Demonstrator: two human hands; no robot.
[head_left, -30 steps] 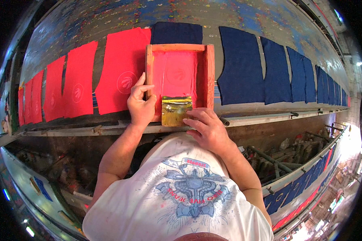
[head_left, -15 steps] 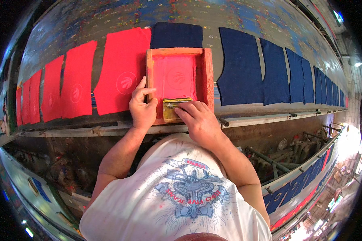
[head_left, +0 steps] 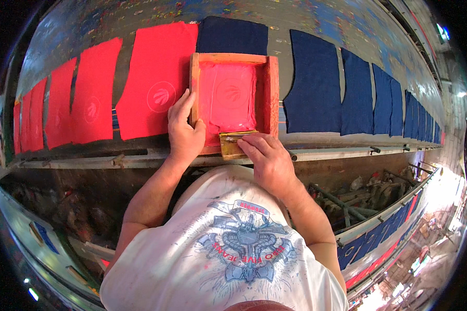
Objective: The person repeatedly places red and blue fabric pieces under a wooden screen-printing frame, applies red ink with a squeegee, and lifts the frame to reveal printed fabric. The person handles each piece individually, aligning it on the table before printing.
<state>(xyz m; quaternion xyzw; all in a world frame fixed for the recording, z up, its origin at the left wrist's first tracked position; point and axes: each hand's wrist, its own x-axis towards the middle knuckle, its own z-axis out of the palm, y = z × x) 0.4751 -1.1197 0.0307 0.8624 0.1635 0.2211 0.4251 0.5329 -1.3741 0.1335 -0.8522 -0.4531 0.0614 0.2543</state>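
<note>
A wooden screen printing frame [head_left: 273, 98] lies over a navy fabric piece [head_left: 233, 33], which shows past its far edge. Pinkish-red ink coats the mesh, and a round emblem shows through. My left hand [head_left: 187, 136] grips the frame's left side, its fingers along the outside and thumb at the inner edge. In my right hand [head_left: 273, 159], closed on its right end, is a yellowish squeegee [head_left: 230, 149], tilted at the frame's near end. Left of the frame lies a red fabric piece [head_left: 158, 57] with a pale round emblem.
Several more red pieces [head_left: 93, 93] run off to the left along the long table [head_left: 155, 13]. Navy pieces [head_left: 314, 83] line it to the right. A metal rail [head_left: 342, 152] edges the table near my body. Behind me on the right, another table holds navy pieces [head_left: 371, 238].
My right hand has drawn the squeegee slightly toward me and to the right, to the frame's near edge. The left hand keeps its hold on the frame; the whole view has shifted a little.
</note>
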